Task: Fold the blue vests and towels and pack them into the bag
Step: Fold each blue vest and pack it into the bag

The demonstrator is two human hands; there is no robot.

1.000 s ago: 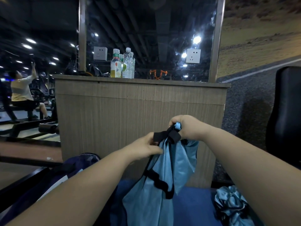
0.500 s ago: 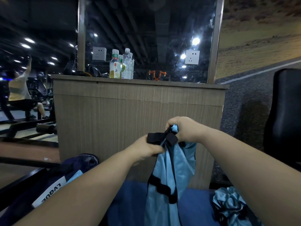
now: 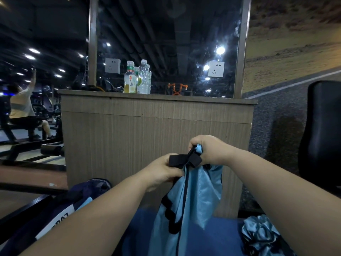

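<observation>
Head view: facing a wooden counter, above a blue mat, with the dark bag lying near left, we hold one blue vest hanging by its top; another blue garment sits crumpled near right. Our left hand pinches the black strap, our right hand clenches the bunched top. Folding seems barely begun; packing remains.

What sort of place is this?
Most likely a gym: a person sits at an exercise machine on the left, a black padded seat stands on the right, and drink bottles stand on the wooden counter. The vest gripped by left hand and right hand fits.
</observation>
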